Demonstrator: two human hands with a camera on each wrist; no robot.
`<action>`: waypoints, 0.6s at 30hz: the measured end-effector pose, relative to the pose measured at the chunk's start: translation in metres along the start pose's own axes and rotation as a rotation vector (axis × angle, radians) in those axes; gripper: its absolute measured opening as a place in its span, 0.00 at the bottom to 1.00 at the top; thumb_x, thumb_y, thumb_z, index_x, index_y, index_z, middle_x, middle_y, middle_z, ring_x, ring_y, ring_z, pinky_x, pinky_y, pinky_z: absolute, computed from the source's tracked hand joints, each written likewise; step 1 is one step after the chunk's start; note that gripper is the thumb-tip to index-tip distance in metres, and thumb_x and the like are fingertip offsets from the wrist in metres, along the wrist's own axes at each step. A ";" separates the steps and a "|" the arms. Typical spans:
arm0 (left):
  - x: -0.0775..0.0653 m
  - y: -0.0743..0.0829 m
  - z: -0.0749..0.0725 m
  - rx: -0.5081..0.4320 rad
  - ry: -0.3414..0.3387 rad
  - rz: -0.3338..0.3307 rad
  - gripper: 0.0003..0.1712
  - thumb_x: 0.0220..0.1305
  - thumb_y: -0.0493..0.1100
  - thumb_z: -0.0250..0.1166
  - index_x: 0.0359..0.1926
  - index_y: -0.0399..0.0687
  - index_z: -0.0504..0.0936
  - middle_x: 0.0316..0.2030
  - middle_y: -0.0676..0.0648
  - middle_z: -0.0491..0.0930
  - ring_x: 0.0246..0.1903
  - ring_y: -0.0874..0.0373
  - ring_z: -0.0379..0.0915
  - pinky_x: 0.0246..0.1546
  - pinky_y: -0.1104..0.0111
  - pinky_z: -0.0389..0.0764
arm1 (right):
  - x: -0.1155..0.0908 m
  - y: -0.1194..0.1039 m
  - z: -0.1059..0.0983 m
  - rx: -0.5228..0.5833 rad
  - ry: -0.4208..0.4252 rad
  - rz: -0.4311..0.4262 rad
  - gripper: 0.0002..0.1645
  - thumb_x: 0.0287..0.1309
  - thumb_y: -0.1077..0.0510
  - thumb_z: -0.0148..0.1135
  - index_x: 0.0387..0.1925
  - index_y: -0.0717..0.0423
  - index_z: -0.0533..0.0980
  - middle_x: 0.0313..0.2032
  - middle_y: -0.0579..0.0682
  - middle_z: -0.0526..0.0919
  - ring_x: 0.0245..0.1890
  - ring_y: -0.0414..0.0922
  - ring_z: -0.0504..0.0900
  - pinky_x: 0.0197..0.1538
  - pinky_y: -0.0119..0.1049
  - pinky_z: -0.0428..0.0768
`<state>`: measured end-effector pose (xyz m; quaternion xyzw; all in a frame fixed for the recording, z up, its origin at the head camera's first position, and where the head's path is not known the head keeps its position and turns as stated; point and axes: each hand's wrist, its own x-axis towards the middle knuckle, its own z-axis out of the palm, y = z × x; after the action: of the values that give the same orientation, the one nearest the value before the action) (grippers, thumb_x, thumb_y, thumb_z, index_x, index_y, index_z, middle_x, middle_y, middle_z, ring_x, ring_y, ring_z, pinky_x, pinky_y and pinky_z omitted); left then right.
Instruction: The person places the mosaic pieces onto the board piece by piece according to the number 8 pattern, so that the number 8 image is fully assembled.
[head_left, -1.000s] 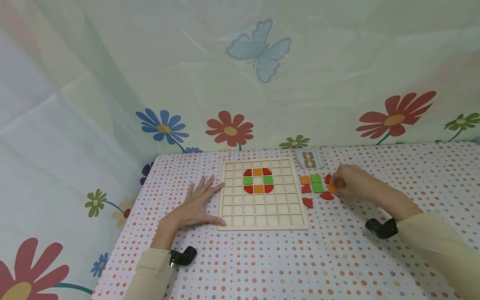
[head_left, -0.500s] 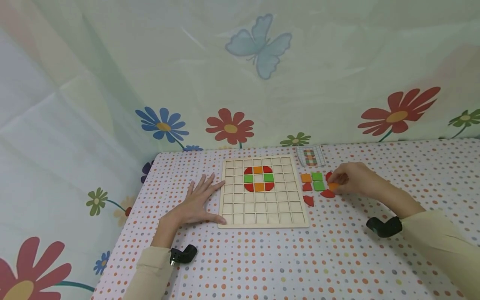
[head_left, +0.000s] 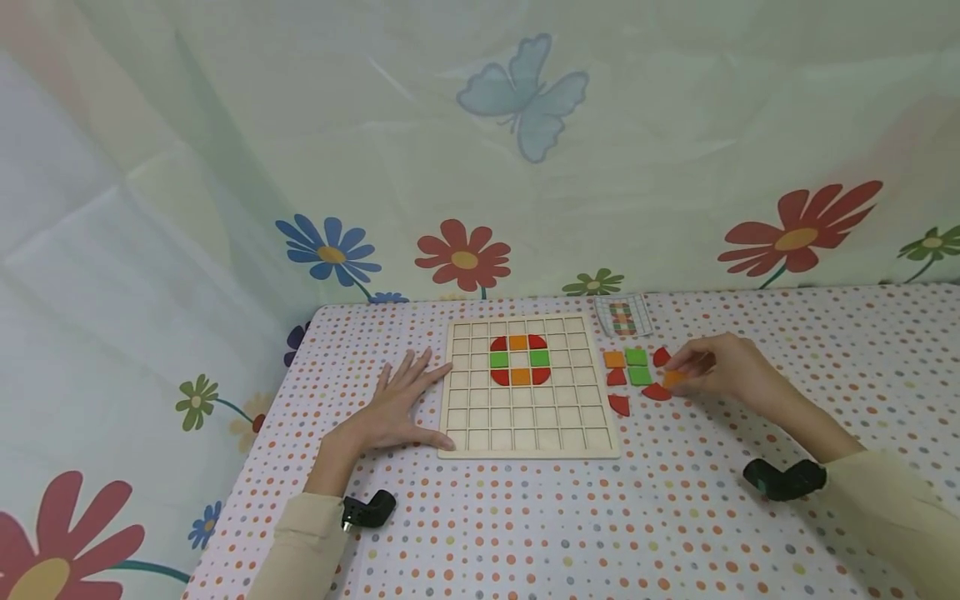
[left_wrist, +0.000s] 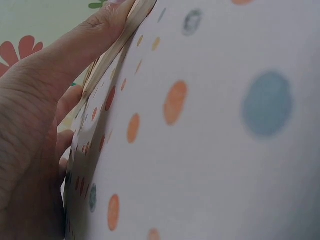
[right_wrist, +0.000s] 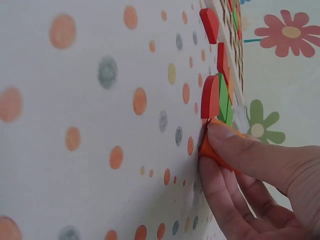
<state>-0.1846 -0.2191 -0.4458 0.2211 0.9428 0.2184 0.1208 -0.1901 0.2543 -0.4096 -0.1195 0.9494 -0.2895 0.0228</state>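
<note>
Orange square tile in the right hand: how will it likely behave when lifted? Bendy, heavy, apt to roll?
The orange square tile is probably stiff: pinched in the right hand, it shows no bend. Thin and small beside that hand, it is likely light. Its flat shape makes rolling unlikely, though it might nudge the red quarter-circle tile close by.

Soft, muted light fills the head view; the backdrop (head_left: 172, 217) shows faint glare along creases at upper left, and a diffuse shadow lies beside the right sleeve (head_left: 892, 508) at lower right. Both wrist views are dimmer, their nearest dots (left_wrist: 267, 104) blurred.
</note>
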 end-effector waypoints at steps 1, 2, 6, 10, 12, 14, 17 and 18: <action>0.000 0.001 0.000 -0.001 0.000 0.000 0.67 0.49 0.68 0.81 0.84 0.60 0.56 0.84 0.42 0.38 0.82 0.40 0.24 0.78 0.38 0.28 | -0.001 -0.001 0.000 0.001 0.015 -0.002 0.14 0.45 0.68 0.83 0.34 0.66 0.85 0.29 0.51 0.85 0.30 0.47 0.81 0.32 0.33 0.79; 0.000 0.001 0.000 -0.002 -0.001 0.000 0.67 0.49 0.68 0.81 0.84 0.60 0.56 0.84 0.42 0.38 0.82 0.40 0.25 0.78 0.38 0.28 | -0.002 -0.002 0.000 0.006 0.030 -0.007 0.14 0.45 0.69 0.83 0.34 0.66 0.85 0.29 0.51 0.85 0.30 0.47 0.81 0.31 0.32 0.78; -0.001 0.002 -0.003 0.003 -0.002 -0.007 0.66 0.49 0.67 0.81 0.84 0.60 0.56 0.84 0.42 0.38 0.82 0.40 0.25 0.78 0.37 0.28 | 0.000 -0.018 0.003 0.032 0.101 -0.072 0.14 0.45 0.69 0.83 0.34 0.66 0.85 0.29 0.52 0.85 0.30 0.46 0.82 0.30 0.29 0.78; -0.002 0.001 -0.005 0.007 0.002 -0.012 0.66 0.49 0.66 0.81 0.84 0.59 0.56 0.84 0.42 0.38 0.82 0.40 0.25 0.78 0.37 0.28 | 0.010 -0.048 0.012 0.092 0.102 -0.145 0.13 0.47 0.70 0.82 0.36 0.66 0.86 0.31 0.53 0.86 0.32 0.47 0.82 0.34 0.29 0.81; -0.001 0.000 -0.005 0.007 0.009 -0.004 0.66 0.49 0.66 0.81 0.84 0.60 0.56 0.84 0.42 0.38 0.82 0.39 0.25 0.78 0.37 0.29 | 0.016 -0.065 0.019 0.129 0.075 -0.174 0.12 0.48 0.70 0.81 0.36 0.65 0.86 0.32 0.52 0.86 0.33 0.46 0.82 0.34 0.29 0.82; 0.000 0.000 -0.004 0.005 0.010 0.004 0.66 0.49 0.66 0.81 0.84 0.60 0.56 0.84 0.42 0.38 0.82 0.39 0.25 0.78 0.37 0.29 | 0.022 -0.081 0.028 0.167 0.052 -0.206 0.11 0.49 0.71 0.80 0.36 0.64 0.87 0.33 0.51 0.86 0.33 0.46 0.82 0.36 0.31 0.84; 0.001 0.001 -0.003 0.002 -0.004 0.009 0.66 0.50 0.66 0.81 0.84 0.60 0.55 0.84 0.42 0.37 0.82 0.39 0.24 0.77 0.36 0.28 | 0.031 -0.099 0.045 0.221 0.008 -0.256 0.10 0.50 0.72 0.79 0.35 0.62 0.87 0.33 0.50 0.87 0.34 0.45 0.83 0.37 0.31 0.85; 0.001 0.001 -0.002 0.002 -0.010 0.008 0.67 0.50 0.66 0.81 0.84 0.60 0.55 0.84 0.42 0.37 0.82 0.40 0.24 0.77 0.36 0.28 | 0.034 -0.104 0.051 0.238 -0.009 -0.268 0.10 0.51 0.72 0.78 0.35 0.62 0.87 0.33 0.50 0.87 0.34 0.45 0.84 0.38 0.31 0.85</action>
<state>-0.1860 -0.2189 -0.4437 0.2261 0.9415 0.2167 0.1243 -0.1948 0.1352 -0.3930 -0.2429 0.8839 -0.3997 0.0022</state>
